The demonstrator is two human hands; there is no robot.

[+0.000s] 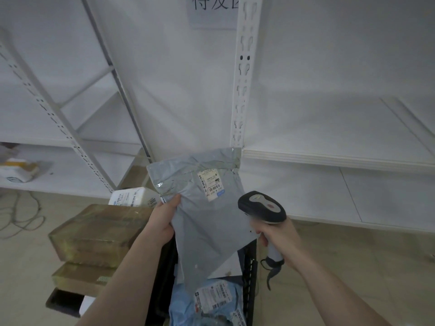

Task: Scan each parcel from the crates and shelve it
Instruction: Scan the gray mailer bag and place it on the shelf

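My left hand grips the left edge of a grey plastic mailer parcel and holds it upright above the black crate. A white barcode label faces me on the parcel's upper half. My right hand grips the handle of a black and grey barcode scanner, whose head sits just right of the parcel, close to the label. In the crate below lies a light blue parcel with a printed label.
White metal shelving stands ahead: a shelf board at right, an upright post in the middle, shelves at left holding a yellow-taped white parcel. Taped brown cartons are stacked left of the crate, a white box behind them. Cables lie on the floor.
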